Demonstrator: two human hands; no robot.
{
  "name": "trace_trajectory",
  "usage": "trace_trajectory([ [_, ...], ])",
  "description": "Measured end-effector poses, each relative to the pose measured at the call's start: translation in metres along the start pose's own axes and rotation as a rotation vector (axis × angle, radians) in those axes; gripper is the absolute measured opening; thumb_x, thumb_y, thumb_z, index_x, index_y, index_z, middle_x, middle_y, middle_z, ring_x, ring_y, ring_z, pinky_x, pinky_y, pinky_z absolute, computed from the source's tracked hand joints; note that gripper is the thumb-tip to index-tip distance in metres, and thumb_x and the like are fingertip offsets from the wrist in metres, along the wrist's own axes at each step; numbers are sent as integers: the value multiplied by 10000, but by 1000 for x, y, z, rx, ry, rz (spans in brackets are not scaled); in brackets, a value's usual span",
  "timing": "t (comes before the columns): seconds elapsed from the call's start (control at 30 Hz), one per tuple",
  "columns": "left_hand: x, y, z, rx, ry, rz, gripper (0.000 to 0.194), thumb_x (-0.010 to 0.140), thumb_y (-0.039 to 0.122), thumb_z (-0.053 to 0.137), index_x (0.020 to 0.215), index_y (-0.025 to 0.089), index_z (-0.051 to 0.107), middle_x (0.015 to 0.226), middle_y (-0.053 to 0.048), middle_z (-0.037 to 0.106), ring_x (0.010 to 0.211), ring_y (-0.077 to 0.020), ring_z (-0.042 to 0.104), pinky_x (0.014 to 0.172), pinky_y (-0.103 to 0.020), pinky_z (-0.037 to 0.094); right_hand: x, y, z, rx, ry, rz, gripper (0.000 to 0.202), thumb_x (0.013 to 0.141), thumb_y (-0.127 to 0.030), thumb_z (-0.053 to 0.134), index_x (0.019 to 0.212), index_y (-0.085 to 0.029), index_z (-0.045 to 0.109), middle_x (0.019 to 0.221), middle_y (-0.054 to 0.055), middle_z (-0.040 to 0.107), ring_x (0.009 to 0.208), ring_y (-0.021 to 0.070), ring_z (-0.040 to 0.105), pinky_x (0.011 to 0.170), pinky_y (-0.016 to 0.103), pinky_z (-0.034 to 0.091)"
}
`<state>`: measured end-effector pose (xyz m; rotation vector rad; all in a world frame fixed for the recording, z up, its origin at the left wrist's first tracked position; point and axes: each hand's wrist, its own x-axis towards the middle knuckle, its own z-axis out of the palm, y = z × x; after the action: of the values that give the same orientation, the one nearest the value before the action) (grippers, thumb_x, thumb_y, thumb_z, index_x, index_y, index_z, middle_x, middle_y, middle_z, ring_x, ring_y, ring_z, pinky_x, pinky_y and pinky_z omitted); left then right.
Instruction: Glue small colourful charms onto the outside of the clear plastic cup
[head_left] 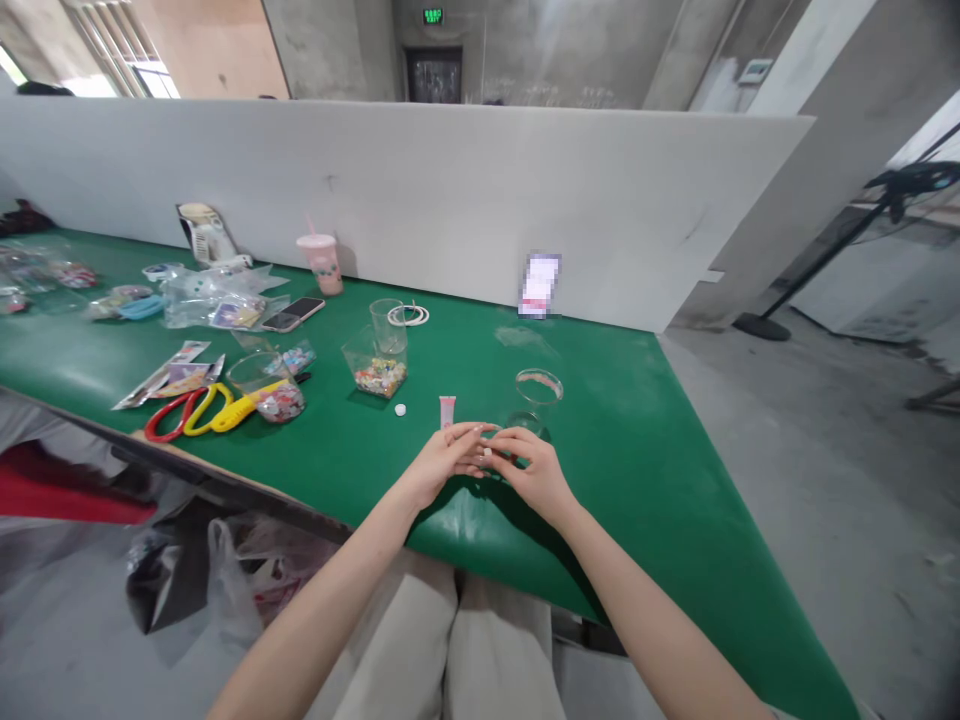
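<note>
My left hand (pixel 444 462) and my right hand (pixel 534 468) meet just above the green table near its front edge. The fingertips of both are bent in and pinched together. A tiny white speck shows between them, too small to name; whatever else they hold is hidden. Just beyond my left hand lies a small pink-and-clear squeeze tube (pixel 447 408). A small white cap (pixel 400 410) sits to its left. Behind my right hand is a clear round container (pixel 538 388), and a second clear rim (pixel 527 424) is partly covered by my fingers.
Left of centre are a bag of mixed beads (pixel 381 378), a clear cup (pixel 388 325) and a white cord coil (pixel 409 316). Farther left lie red-handled scissors (pixel 166 418), a phone (pixel 294 314) and a pink cup (pixel 322 264). Another phone (pixel 539 286) leans on the white partition (pixel 420 200).
</note>
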<state>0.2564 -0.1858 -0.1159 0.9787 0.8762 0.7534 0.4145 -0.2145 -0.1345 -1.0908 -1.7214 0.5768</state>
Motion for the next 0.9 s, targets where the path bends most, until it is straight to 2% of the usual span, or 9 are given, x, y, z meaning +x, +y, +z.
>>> trace_trajectory([
  [0.07, 1, -1, 0, 31, 64, 49, 455, 739, 514, 636, 994, 138, 641, 703, -50, 687, 592, -120, 635, 541, -208, 482, 2, -1, -2, 28, 44, 26, 103, 795, -241, 636, 831, -217, 730, 853, 55, 655, 744, 154, 610, 583, 246, 494],
  [0.13, 3, 0, -4, 147, 230, 180, 410, 773, 534, 574, 899, 148, 629, 618, -22, 650, 491, -102, 578, 460, -192, 417, 4, -3, -5, 27, 91, 49, 101, 782, -257, 655, 829, -219, 736, 824, 43, 628, 684, 131, 576, 537, 230, 460],
  [0.23, 10, 8, -20, 499, 575, 405, 371, 815, 513, 509, 731, 163, 598, 546, 15, 574, 434, -84, 490, 452, -193, 358, 5, -5, -8, -11, 137, 59, 122, 753, -293, 697, 843, -225, 743, 725, 4, 553, 549, 87, 454, 493, 226, 399],
  [0.3, 18, 17, -33, 807, 678, 444, 350, 820, 498, 502, 788, 170, 617, 545, 20, 550, 487, -109, 519, 499, -204, 364, 5, -6, -9, -18, 150, 60, 128, 749, -299, 703, 845, -225, 742, 685, -13, 513, 524, 80, 408, 484, 227, 375],
  [0.37, 27, 26, -42, 1085, 584, 365, 451, 817, 481, 515, 1146, 174, 552, 586, 14, 581, 528, -147, 561, 526, -220, 374, 5, -5, -7, -13, 152, 67, 121, 754, -293, 698, 842, -221, 739, 670, -18, 498, 519, 79, 400, 480, 227, 365],
  [0.43, 37, 33, -44, 1324, 418, 247, 652, 818, 463, 519, 1377, 178, 342, 694, -33, 651, 609, -192, 616, 564, -243, 396, 5, -3, -5, -12, 141, 79, 113, 757, -291, 693, 836, -222, 736, 670, -19, 499, 510, 78, 396, 476, 228, 362],
  [0.57, 56, 37, -40, 1529, 140, 160, 607, 833, 338, 483, 1407, 235, 316, 950, -88, 697, 817, -223, 651, 668, -267, 429, 3, 3, -3, -25, 93, 91, 112, 760, -285, 689, 837, -218, 734, 678, -18, 506, 495, 72, 389, 473, 226, 363],
  [0.73, 67, 29, -46, 1324, 149, 291, 548, 732, 250, 549, 1277, 229, 491, 750, -11, 680, 669, -172, 616, 627, -244, 414, 2, 5, -4, -40, 43, 86, 117, 774, -263, 678, 864, -212, 731, 666, -24, 495, 509, 76, 405, 502, 228, 382],
  [0.9, 68, 33, -57, 723, 221, 185, 518, 742, 286, 602, 1238, 173, 507, 497, 73, 519, 418, -70, 435, 457, -180, 308, 1, 8, -1, -43, 42, 80, 102, 769, -263, 686, 852, -220, 726, 683, -23, 512, 505, 70, 404, 493, 222, 382],
])
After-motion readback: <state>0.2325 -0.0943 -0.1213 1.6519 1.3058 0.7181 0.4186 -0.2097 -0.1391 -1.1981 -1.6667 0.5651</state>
